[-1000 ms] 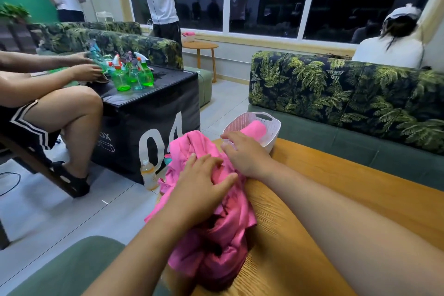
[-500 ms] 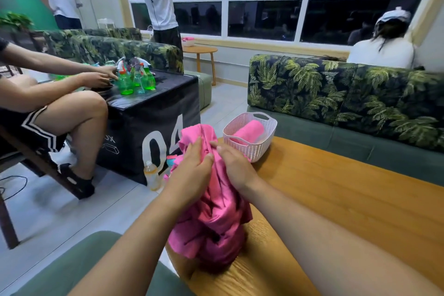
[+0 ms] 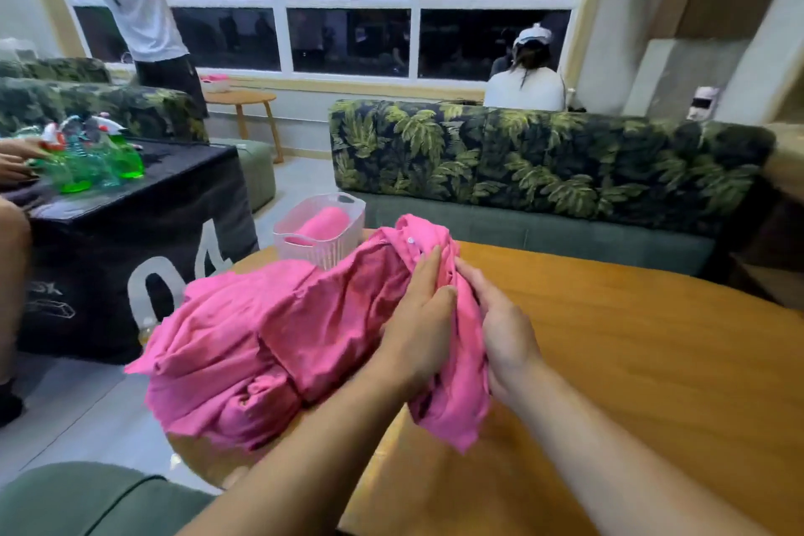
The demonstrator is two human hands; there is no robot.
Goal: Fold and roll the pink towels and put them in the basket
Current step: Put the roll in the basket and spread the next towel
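Note:
A heap of crumpled pink towels (image 3: 261, 344) lies on the left end of the round wooden table (image 3: 631, 361). My left hand (image 3: 420, 326) and my right hand (image 3: 500, 326) sit close together at the heap's right side, both gripping one pink towel (image 3: 452, 400) whose edge hangs down between them. Behind the heap stands a white slatted basket (image 3: 304, 242) at the table's far edge. One rolled pink towel (image 3: 324, 222) lies inside it.
A leaf-print sofa (image 3: 544, 170) runs behind the table. To the left is a black box table (image 3: 143, 222) with green spray bottles (image 3: 100, 161), where a seated person's hands work. A bottle stands on the floor near the box. A green cushion (image 3: 78, 500) lies at bottom left.
The view has swung right. Both hands pulled a towel out of the heap toward the right, and the heap has spread wider across the table's left end.

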